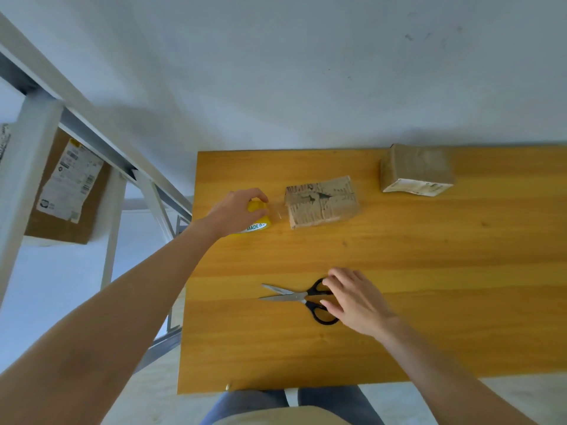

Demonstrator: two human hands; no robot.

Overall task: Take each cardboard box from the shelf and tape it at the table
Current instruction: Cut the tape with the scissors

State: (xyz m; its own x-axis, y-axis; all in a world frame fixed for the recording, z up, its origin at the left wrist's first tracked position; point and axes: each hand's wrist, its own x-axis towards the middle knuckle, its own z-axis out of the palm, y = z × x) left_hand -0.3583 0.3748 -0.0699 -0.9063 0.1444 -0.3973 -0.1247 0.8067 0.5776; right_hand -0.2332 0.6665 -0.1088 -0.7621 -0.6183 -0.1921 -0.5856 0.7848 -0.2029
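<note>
A small flat cardboard box lies on the wooden table at the back left. A strip of clear tape runs from its left end to a yellow tape roll, which my left hand grips from above. Black-handled scissors lie near the table's front, blades pointing left. My right hand rests on their handles with fingers spread and relaxed. A second cardboard box with a white label stands at the back right.
A white metal shelf stands left of the table and holds a large cardboard box with a shipping label. A pale wall rises behind the table. My legs show below the table's front edge.
</note>
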